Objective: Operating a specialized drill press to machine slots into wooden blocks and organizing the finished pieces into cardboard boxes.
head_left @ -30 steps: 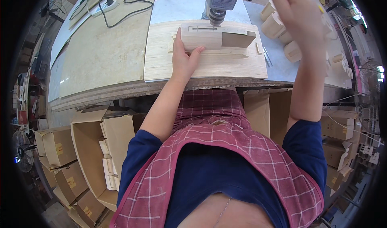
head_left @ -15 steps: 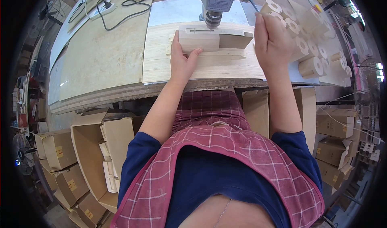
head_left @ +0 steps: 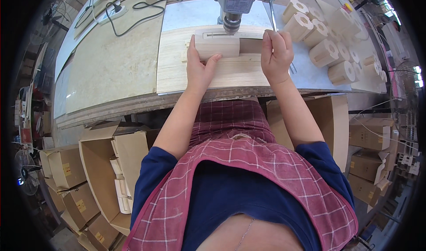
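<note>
A pale wooden block with a rounded side and a narrow slot along its top lies under the chuck of a bench drill. My left hand is wrapped round the block's left end, thumb on the near side and fingers at the far side. The block rests on a flat wooden board and butts against a grey-brown piece on its right. My right hand is closed round the drill's metal feed lever, right of the block. The drill tip is hard to make out.
Several pale wooden cylinders with notched holes stand at the table's right. A power strip with a black cord lies at the far left. Open cardboard boxes flank me below the table edge, one holding wooden pieces.
My right hand has come down, left and nearer, with the lever swinging along. The left hand and block have barely shifted.
</note>
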Tool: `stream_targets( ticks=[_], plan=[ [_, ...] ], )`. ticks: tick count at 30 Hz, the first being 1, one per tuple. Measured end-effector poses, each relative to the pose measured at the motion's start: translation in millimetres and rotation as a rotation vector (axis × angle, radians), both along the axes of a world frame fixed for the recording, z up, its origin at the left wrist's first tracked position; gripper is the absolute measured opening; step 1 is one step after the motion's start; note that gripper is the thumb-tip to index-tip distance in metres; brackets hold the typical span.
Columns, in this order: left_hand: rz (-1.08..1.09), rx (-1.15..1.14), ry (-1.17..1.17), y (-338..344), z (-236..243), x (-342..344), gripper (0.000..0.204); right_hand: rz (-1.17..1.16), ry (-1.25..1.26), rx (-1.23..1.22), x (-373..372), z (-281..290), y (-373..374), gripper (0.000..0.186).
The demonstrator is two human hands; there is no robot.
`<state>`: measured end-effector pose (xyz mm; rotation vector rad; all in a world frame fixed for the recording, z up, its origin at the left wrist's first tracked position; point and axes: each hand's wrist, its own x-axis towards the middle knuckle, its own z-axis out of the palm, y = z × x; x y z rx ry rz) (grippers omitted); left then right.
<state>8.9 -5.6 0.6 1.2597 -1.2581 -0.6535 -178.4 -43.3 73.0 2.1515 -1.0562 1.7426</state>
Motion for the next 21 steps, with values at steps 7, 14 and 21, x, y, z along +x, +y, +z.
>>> stream_targets(
  ticks=[7,14,21],
  plan=[
    [-0.015,0.011,0.031,0,0,-2,0.085,-0.015,0.100,0.023,-9,16,7,0.007],
    [-0.016,0.137,0.134,9,11,0,0.087,-0.051,0.140,0.247,-7,133,1,0.026],
    [-0.064,0.098,-0.037,-5,0,-25,0.087,0.084,0.297,0.534,-9,198,-60,0.038]
  ],
)
